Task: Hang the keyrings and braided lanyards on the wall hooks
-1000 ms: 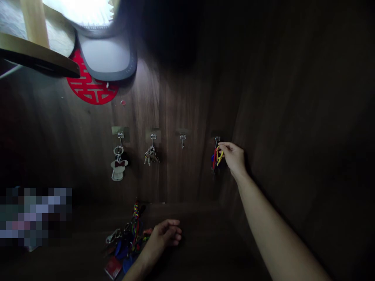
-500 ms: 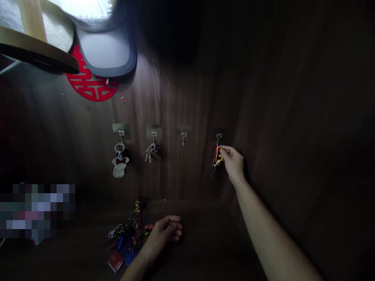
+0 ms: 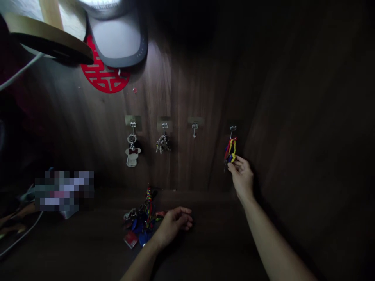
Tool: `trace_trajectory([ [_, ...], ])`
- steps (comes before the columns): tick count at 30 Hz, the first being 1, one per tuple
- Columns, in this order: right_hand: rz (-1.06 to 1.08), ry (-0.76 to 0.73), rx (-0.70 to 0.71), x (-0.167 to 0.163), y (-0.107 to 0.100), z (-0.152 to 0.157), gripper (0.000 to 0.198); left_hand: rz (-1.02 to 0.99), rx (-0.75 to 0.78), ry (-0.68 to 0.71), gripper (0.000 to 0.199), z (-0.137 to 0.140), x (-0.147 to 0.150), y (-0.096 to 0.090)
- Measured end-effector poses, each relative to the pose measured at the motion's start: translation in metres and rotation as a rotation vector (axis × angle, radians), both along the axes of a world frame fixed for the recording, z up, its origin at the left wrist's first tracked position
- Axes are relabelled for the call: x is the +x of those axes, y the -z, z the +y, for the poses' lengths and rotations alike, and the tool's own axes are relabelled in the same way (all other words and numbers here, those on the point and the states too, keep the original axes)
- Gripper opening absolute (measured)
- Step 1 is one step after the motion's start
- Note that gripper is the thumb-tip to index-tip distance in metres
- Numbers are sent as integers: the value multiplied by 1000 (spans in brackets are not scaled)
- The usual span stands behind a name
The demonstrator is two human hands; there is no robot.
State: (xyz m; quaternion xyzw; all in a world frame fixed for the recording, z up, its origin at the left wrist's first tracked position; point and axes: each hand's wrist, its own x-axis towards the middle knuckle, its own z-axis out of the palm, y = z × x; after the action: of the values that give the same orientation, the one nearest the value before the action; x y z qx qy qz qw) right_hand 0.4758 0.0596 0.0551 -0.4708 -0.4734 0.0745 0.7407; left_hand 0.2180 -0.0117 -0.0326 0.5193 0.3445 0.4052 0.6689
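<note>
A keychain with red, yellow and blue cords point(image 3: 232, 148) hangs by its loop from the rightmost wall hook point(image 3: 233, 128). My right hand point(image 3: 243, 177) is at its lower end, thumb and fingers closed about the yellow knot. Low over the dark wooden surface, my left hand point(image 3: 174, 224) has loosely bent fingers with nothing in them. Just left of it lies a pile of keychains point(image 3: 139, 222) with blue tags, a red tag and a braided multicoloured cord, partly hidden by the hand.
A mouse-shaped keychain point(image 3: 133, 153) and a bunch of keys point(image 3: 163, 144) hang on the two left hooks; a bare hook point(image 3: 195, 128) follows. Above are a grey cap point(image 3: 117, 39), a red round cutout point(image 3: 108, 82) and a lamp-like round object point(image 3: 49, 39). A white cable point(image 3: 23, 240) lies left.
My right hand has slid from the cord loop near the hook down to the keychain's lower end. My left hand keeps about the same place by the pile. The whole view has shifted.
</note>
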Motion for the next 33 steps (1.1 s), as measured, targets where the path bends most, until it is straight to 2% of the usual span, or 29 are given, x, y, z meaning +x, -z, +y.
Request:
trace_trajectory([
  [9, 32, -158, -174, -33, 41, -30, 43, 155, 173, 44, 23, -4, -1, 4],
  [14, -40, -270, -313, -53, 70, -38, 40, 320, 362, 90, 23, -9, -4, -4],
  [17, -166, -325, -372, -63, 84, -42, 30, 441, 507, 82, 25, -11, -10, -13],
  [21, -468, -425, -410, -76, 88, -50, 18, 580, 680, -36, 25, -7, -21, -20],
  [26, -743, -525, -458, -86, 89, -56, 20, 743, 698, -238, 23, 6, -41, -21],
  [30, -813, -519, -490, -86, 95, -55, 20, 1060, 689, -230, 24, 11, -55, -20],
  [33, -811, -516, -489, -84, 98, -54, 19, 1206, 652, -206, 26, 11, -60, -18],
])
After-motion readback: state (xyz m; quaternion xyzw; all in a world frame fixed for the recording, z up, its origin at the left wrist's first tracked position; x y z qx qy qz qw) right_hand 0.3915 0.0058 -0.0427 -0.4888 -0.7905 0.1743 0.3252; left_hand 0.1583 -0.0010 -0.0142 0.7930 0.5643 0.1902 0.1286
